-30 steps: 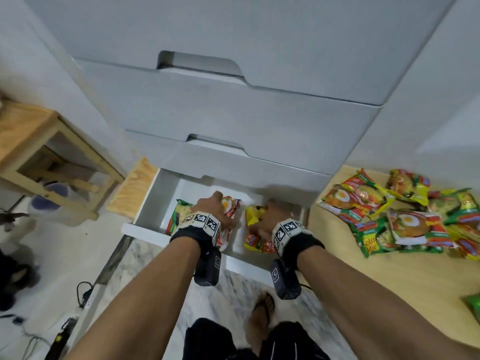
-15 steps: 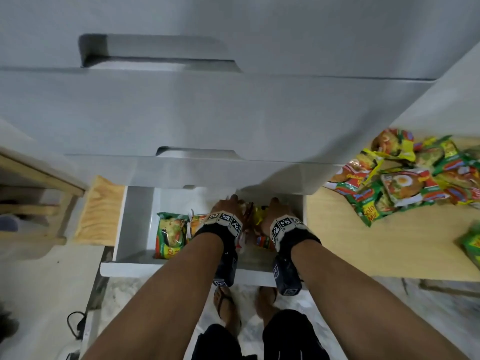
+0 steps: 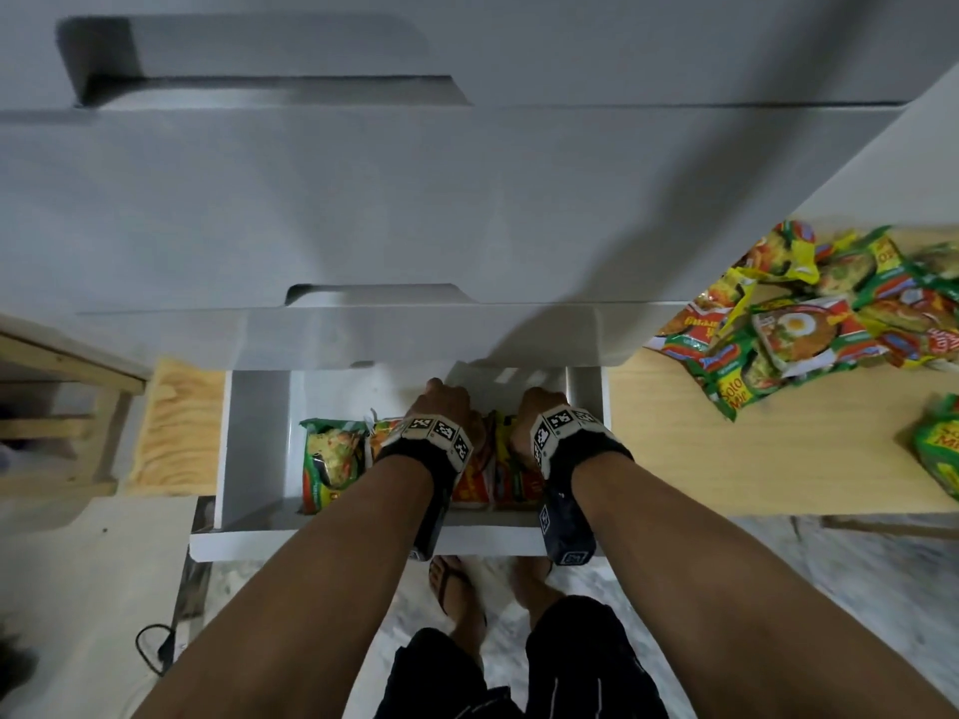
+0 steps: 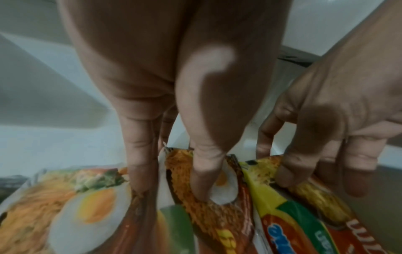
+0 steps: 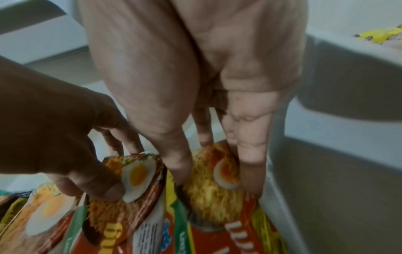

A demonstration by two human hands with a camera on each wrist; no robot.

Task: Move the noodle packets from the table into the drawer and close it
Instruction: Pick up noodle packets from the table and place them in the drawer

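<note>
Noodle packets (image 3: 488,472) stand on edge in a row inside the open bottom drawer (image 3: 254,443), packed toward its right half; a green packet (image 3: 329,461) sits at the left end of the row, apart from both hands.

Left hand (image 3: 446,407) grip: thumb (image 4: 202,171) on the front face of one packet, fingers (image 4: 139,154) behind it, so the packet's top edge is pinched between them. That packet shows an egg print (image 4: 224,185) right under the thumb.

Right hand (image 3: 537,407) grip: same pinch on the next packets over (image 5: 217,189), thumb (image 5: 178,163) in front, fingers (image 5: 250,154) down between the packets and the drawer's right wall (image 5: 326,171). The two hands are just beside each other over the row.

More packets lie in a loose pile (image 3: 809,324) on the counter (image 3: 752,448) to the right of the drawer, one more (image 3: 939,448) at the right edge of the head view. Closed drawer fronts (image 3: 415,199) above. Wooden stool (image 3: 62,386) on the left.
</note>
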